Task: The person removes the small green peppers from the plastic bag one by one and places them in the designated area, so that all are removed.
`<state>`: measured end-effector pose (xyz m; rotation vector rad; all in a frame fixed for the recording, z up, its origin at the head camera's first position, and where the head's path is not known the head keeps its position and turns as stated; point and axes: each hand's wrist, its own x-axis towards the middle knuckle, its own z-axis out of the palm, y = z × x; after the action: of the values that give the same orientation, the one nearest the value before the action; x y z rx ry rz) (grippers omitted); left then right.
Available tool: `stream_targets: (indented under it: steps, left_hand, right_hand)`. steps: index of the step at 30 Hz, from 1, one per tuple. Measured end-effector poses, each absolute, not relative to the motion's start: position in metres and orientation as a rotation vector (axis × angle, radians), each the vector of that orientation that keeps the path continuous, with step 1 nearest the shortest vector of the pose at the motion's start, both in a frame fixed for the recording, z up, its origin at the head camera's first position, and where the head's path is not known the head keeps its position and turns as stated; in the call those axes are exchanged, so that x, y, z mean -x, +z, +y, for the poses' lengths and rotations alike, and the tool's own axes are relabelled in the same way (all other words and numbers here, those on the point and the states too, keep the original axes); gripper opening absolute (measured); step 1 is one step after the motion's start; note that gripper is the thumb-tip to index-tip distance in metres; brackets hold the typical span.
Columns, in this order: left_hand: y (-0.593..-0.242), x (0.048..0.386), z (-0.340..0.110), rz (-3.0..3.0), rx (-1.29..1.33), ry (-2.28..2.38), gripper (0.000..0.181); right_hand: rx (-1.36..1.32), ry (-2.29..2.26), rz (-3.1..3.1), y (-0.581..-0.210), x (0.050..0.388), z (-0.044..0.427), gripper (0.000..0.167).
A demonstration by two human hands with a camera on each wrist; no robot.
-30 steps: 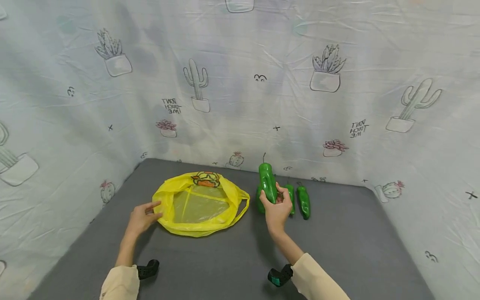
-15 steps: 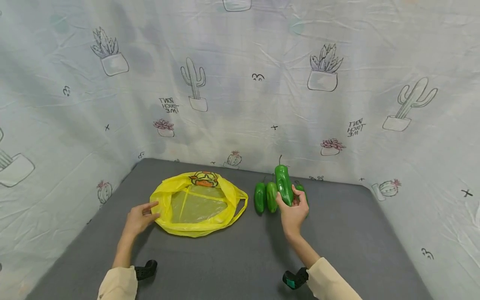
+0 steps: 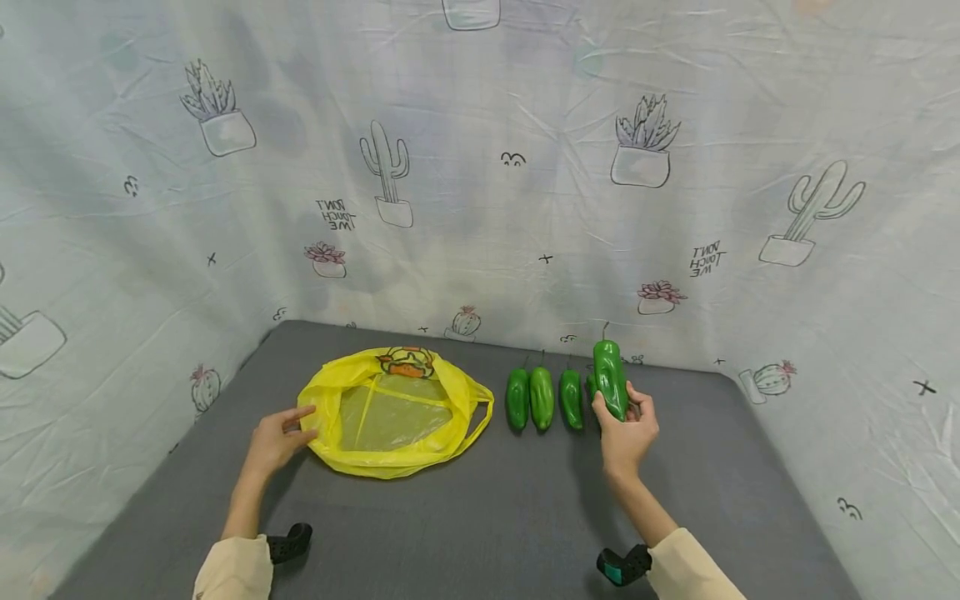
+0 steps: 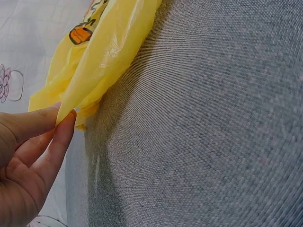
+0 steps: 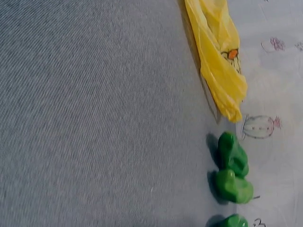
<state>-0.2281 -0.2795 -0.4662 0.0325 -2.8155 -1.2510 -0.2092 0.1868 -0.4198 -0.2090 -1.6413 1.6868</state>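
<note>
At the left, a yellow plastic bag (image 3: pixel 408 461) lies with its mouth spread wide. My left hand (image 3: pixel 276 440) pinches the near-left edge of this bag; the left wrist view shows the film (image 4: pixel 102 61) between thumb and fingers. A glossy green chili pepper (image 3: pixel 609 375) is held tilted up, stem away from me, in my right hand (image 3: pixel 628 433). Several more green peppers lie in a row: a dark one (image 3: pixel 517 400), a lighter one (image 3: pixel 542 398), and a slim one (image 3: pixel 571 399). Behind the held pepper, another is mostly hidden. The right wrist view does not show my right hand.
The grey table (image 3: pixel 450 533) stretches in front of both hands. A pale curtain (image 3: pixel 480 167) with cactus drawings rises along its back and sides. A loop handle (image 3: pixel 486 412) of the bag points toward the peppers.
My right hand has carried the pepper to the right, from above the left end of the row to its right end, uncovering the peppers there. The left hand stays at the bag's edge.
</note>
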Motion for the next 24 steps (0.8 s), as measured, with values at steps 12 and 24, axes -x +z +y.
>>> stream_targets:
  steps: [12,24]
  left_hand:
    - [-0.464,0.228,-0.278,-2.817,-0.055,-1.253,0.048]
    - [-0.467,0.228,-0.279,-2.82,-0.04,-1.225,0.048]
  right_hand:
    - [0.345,1.68,-1.616,-0.446,0.226,0.221,0.041]
    - [0.405,1.662,-1.626,-0.433,0.211,0.229,0.046]
